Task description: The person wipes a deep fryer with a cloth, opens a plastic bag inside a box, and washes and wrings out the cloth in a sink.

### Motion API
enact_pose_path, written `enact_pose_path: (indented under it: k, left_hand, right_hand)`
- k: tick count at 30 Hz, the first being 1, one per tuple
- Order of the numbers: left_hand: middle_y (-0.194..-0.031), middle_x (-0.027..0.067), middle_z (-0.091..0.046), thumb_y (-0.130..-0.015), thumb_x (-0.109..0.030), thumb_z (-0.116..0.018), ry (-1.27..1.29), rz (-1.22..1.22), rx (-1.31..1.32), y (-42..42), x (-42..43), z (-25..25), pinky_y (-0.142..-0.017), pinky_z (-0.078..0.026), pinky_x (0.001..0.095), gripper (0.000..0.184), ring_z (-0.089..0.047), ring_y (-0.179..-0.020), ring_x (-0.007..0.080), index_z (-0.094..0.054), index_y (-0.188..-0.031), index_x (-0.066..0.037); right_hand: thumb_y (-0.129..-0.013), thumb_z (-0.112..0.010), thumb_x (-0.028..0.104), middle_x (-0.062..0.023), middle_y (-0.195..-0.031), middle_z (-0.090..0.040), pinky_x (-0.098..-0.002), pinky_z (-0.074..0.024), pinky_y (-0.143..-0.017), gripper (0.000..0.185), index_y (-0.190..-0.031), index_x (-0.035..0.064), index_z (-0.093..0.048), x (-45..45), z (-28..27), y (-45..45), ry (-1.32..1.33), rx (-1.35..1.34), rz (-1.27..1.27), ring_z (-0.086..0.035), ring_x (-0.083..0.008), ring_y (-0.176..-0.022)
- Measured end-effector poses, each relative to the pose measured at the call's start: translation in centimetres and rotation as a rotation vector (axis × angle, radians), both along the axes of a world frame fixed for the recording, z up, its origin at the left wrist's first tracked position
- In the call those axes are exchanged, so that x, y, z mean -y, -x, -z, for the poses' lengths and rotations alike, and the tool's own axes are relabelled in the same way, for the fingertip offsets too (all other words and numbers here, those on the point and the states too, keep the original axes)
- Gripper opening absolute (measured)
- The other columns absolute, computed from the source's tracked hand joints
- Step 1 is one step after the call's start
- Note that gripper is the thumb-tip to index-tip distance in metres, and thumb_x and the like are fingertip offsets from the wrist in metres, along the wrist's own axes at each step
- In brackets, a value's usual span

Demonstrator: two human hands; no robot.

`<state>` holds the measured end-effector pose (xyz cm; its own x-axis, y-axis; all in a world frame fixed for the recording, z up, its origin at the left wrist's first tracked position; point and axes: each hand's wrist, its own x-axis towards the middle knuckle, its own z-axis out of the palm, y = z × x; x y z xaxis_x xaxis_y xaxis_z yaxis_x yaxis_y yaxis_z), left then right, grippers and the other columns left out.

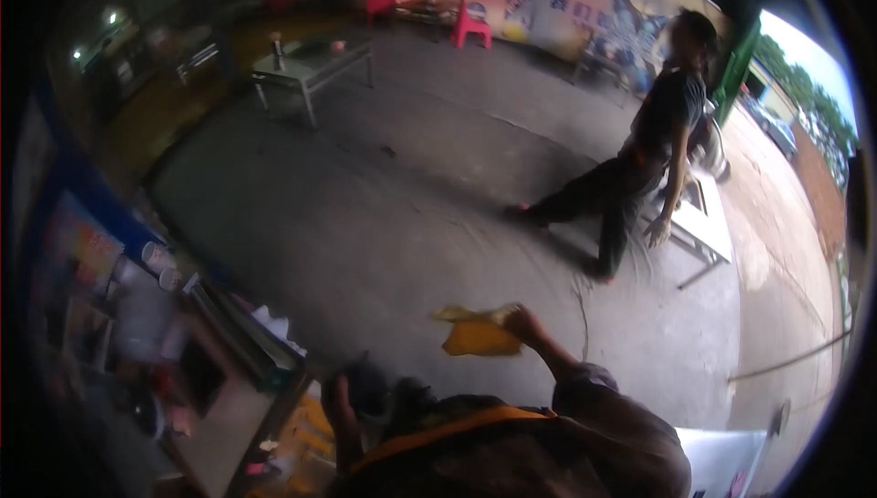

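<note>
My right hand [521, 323] is closed on a yellow cloth [481, 337]. The cloth hangs out to the left of my fingers, in front of my body and above the grey floor. Low in the view, my left hand [342, 408] is beside my body, near the edge of the cluttered counter [215, 439]. Its fingers look stretched out and blurred, and no object shows in it. Dark shapes, perhaps my shoes [367, 386], are just right of this hand.
A person [662, 123] in dark clothes strides at the right, beside a white table [708, 215]. Another table [315, 64] stands back left. A red stool [471, 26] is near the far wall. Paper cups [157, 256] sit on the left. Daylight enters through an opening at right.
</note>
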<state>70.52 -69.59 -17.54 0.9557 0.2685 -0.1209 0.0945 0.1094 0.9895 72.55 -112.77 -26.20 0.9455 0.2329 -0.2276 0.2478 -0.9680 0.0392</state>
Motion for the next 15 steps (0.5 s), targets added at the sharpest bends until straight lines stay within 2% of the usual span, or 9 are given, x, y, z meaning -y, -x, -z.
enact_pose_path:
  k: [1,3,5,6,8,10,13,14,15]
  left_hand:
    - [-0.090,0.0125,-0.057,-0.087,-0.018,-0.051,-0.032,-0.003,-0.020,-2.0,-0.3,-0.2,-0.077,-0.042,0.0327,0.025,-0.053,-0.083,0.0231,-0.056,-0.097,0.005]
    - [-0.090,0.0125,-0.057,-0.088,-0.019,-0.051,-0.103,0.006,-0.068,-5.7,-0.9,-1.1,-0.077,-0.042,0.0327,0.025,-0.053,-0.084,0.0233,-0.056,-0.097,0.004]
    - [-0.090,0.0123,-0.057,-0.087,-0.018,-0.052,-0.175,-0.012,-0.016,-8.3,-1.4,-2.1,-0.077,-0.042,0.0329,0.025,-0.053,-0.084,0.0233,-0.056,-0.097,0.004]
    - [-0.090,0.0123,-0.057,-0.087,-0.018,-0.052,-0.211,-0.023,0.015,-10.0,-1.7,-2.6,-0.077,-0.043,0.0331,0.025,-0.053,-0.084,0.0234,-0.056,-0.097,0.004]
    - [-0.083,0.0117,-0.056,-0.086,-0.022,-0.052,-0.340,-0.064,0.039,-12.6,-2.8,-1.8,-0.074,-0.041,0.0351,0.025,-0.053,-0.079,0.0242,-0.056,-0.091,0.002]
    - [-0.078,0.0125,-0.055,-0.086,-0.024,-0.052,-0.489,-0.091,0.111,-14.9,-4.2,1.3,-0.070,-0.040,0.0361,0.026,-0.053,-0.075,0.0237,-0.056,-0.084,0.002]
    - [-0.090,0.0124,-0.057,-0.083,-0.015,-0.056,-0.199,-0.057,-0.092,-20.1,-4.1,-1.6,-0.075,-0.043,0.0331,0.019,-0.054,-0.084,0.0235,-0.057,-0.092,0.002]
    - [-0.084,0.0101,-0.056,-0.082,-0.017,-0.057,-0.091,-0.084,-0.087,-22.1,-4.0,-1.1,-0.075,-0.043,0.0314,0.021,-0.053,-0.082,0.0213,-0.056,-0.093,0.001]
    - [-0.083,0.0089,-0.055,-0.082,-0.017,-0.057,-0.089,-0.118,-0.098,-24.2,-4.3,0.9,-0.075,-0.043,0.0309,0.021,-0.053,-0.081,0.0202,-0.056,-0.092,0.001]
  right_hand:
    - [-0.082,-0.057,0.025,-0.0082,-0.102,-0.061,-0.0299,-0.0447,-0.087,0.035,-0.115,0.0138,-0.055,1.0,1.4,-0.7,-0.074,-0.098,0.212,-0.056,-0.0231,-0.102]
    - [-0.087,-0.049,0.026,-0.0071,-0.113,-0.057,-0.0276,-0.0424,-0.090,0.033,-0.118,0.0149,-0.052,5.0,5.3,1.1,-0.499,-0.158,0.273,-0.053,-0.0215,-0.106]
    - [-0.086,-0.050,0.025,-0.0075,-0.111,-0.057,-0.0280,-0.0428,-0.088,0.032,-0.116,0.0137,-0.053,6.1,5.5,2.8,-0.729,-0.258,0.809,-0.053,-0.0215,-0.104]
    - [-0.086,-0.050,0.025,-0.0076,-0.110,-0.057,-0.0282,-0.0429,-0.088,0.032,-0.115,0.0131,-0.053,6.2,4.8,2.6,-0.715,-0.286,0.976,-0.053,-0.0214,-0.103]
    - [-0.085,-0.051,0.024,-0.0080,-0.109,-0.058,-0.0286,-0.0433,-0.086,0.031,-0.114,0.0119,-0.054,6.6,4.3,1.7,-0.667,-0.324,1.122,-0.054,-0.0214,-0.101]
    - [-0.085,-0.052,0.023,-0.0084,-0.107,-0.058,-0.0289,-0.0437,-0.084,0.030,-0.112,0.0107,-0.054,6.7,4.1,-0.2,-0.632,-0.348,1.210,-0.054,-0.0213,-0.099]
    - [-0.084,-0.053,0.022,-0.0090,-0.104,-0.059,-0.0295,-0.0443,-0.082,0.029,-0.110,0.0090,-0.055,7.3,4.6,-5.3,-0.591,-0.389,1.277,-0.055,-0.0212,-0.096]
    - [-0.083,-0.054,0.021,-0.0091,-0.103,-0.059,-0.0297,-0.0445,-0.081,0.028,-0.109,0.0084,-0.056,7.6,4.9,-7.7,-0.579,-0.398,1.282,-0.055,-0.0212,-0.095]
    - [-0.083,-0.054,0.021,-0.0093,-0.102,-0.059,-0.0299,-0.0446,-0.080,0.028,-0.108,0.0078,-0.056,7.7,5.4,-10.7,-0.570,-0.409,1.276,-0.056,-0.0211,-0.093]
